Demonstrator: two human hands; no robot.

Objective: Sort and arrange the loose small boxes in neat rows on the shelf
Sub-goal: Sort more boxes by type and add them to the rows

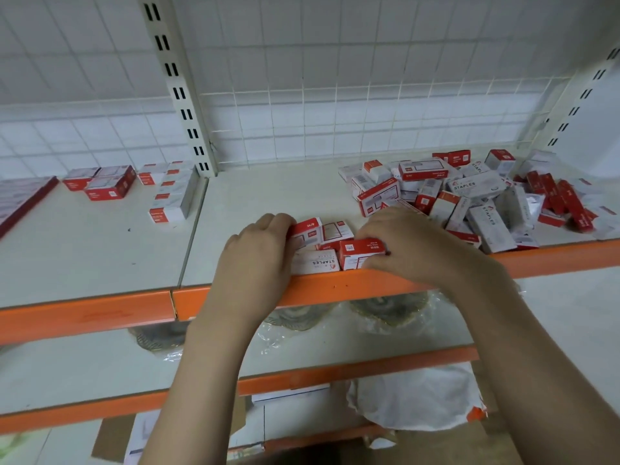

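Observation:
Several small red-and-white staple boxes (pixel 322 246) are bunched at the front edge of the white shelf (pixel 268 196). My left hand (pixel 258 250) curls round the left side of this bunch, fingers over a red box (pixel 303 229). From the right, my right hand (pixel 406 245) grips a red box (pixel 359 251). A white box marked STAPLES (pixel 315 263) lies between my hands at the orange shelf lip (pixel 315 286). A loose pile of similar boxes (pixel 469 196) lies on the right of the shelf.
Neat stacks of boxes (pixel 171 193) and red boxes (pixel 104 184) stand on the left shelf section, with a flat red-edged pack (pixel 23 199) at far left. A slotted upright (pixel 181 92) divides the sections. Lower shelves hold wrapped round items (pixel 389 310) and a white bag (pixel 412 397).

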